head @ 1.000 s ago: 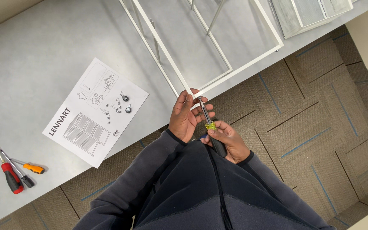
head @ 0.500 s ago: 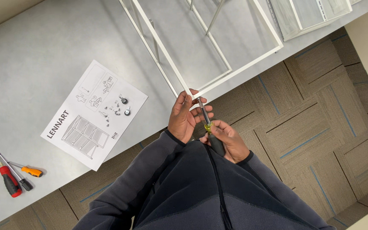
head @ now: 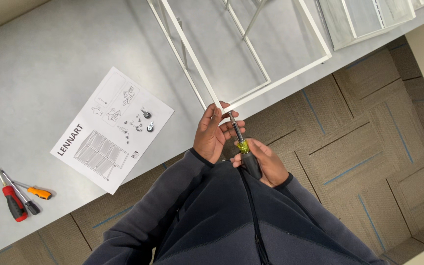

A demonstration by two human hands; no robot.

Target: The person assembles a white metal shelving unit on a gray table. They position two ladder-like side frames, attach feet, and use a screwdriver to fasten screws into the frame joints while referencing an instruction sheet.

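Currently the right hand (head: pixel 266 164) is gripping a screwdriver (head: pixel 244 147), fingers closed around its handle, tip meeting the white metal frame (head: pixel 251 56) corner. Left hand (head: pixel 212 135) is clasping that corner at the grey table (head: pixel 40 73) edge.

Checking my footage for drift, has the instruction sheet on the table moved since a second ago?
No. The instruction sheet keeps its place on the grey table: same angle, same gap to the white frame and to the screwdrivers.
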